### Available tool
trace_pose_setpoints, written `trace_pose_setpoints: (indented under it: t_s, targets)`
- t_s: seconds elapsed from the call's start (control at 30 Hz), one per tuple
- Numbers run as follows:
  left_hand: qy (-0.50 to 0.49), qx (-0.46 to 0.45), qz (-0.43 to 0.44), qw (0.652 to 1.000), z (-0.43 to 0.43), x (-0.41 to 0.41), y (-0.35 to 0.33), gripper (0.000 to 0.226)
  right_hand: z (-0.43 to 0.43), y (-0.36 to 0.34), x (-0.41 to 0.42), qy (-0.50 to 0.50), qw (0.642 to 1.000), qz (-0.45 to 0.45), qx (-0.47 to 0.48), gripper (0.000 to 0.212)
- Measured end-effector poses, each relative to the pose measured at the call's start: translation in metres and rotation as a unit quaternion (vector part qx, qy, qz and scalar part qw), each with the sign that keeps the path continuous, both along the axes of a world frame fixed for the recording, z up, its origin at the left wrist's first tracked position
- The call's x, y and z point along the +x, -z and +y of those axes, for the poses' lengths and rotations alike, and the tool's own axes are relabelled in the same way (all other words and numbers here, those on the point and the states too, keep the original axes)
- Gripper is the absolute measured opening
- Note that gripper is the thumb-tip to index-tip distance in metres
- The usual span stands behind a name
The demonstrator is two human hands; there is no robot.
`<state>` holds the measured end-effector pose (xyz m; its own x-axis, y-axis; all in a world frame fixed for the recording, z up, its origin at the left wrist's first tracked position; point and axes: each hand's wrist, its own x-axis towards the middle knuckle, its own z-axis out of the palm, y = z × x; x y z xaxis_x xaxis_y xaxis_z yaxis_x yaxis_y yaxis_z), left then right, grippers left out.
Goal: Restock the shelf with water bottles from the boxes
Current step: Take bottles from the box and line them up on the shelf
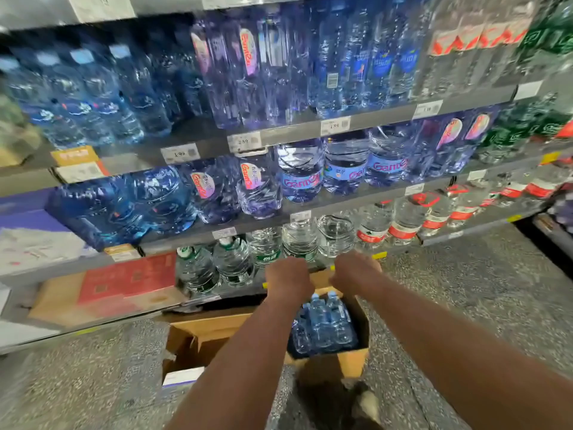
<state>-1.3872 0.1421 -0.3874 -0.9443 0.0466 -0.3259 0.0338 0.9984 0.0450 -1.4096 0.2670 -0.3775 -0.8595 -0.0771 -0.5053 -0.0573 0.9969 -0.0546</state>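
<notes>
Shop water aisle, seen from above. At the far left a flat red-and-brown carton (124,280) lies on the lowest level of the shelving (291,133); its contents are hidden from us. Above it stand large blue jugs (148,203), and higher still a blurred row of small blue bottles (93,97).

Just right of the carton, clear bottles with green labels (232,262) fill the lowest level. On the speckled floor (465,290) in front of them we find the open cardboard box (214,332). The water bottles (328,324) still to be shelved are packed upright in its right half, blue-tinted and capped, pressed close against one another.

Two bare arms reach over the box. The left hand (290,282) and the right hand (355,271) sit knuckles-up at the box's far flap (321,279), one on each side of it, near each other but not touching. The fingers of both are curled down and away from us as if round the flap's edge; the fingertips themselves are out of sight, so we cannot tell how firmly they grip.

Further right, violet bottles with pink-lettered labels (300,172) occupy the middle level, clear bottles with red labels (403,225) the level below, and green-wrapped bottles (552,35) the upper right corner.
</notes>
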Motion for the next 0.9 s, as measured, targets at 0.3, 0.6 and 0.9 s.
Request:
trace_pose_setpoints:
  t_s: [0.3,0.6,0.9]
  targets:
    - [-0.111,0.093,-0.113,0.983,0.045,-0.037,0.099,0.032,0.059,0.109,-0.041,0.028,0.994,-0.091,-0.047,0.033]
    - [-0.189,0.167,-0.223,0.942,0.067,-0.062,0.311,0.029,0.081,0.311,-0.041,0.147,0.962,-0.206,-0.104,0.02]
    - [-0.225,0.226,-0.258,0.912,0.089,-0.045,0.451,0.057,0.07,0.476,-0.018,0.183,0.962,-0.157,-0.128,0.05]
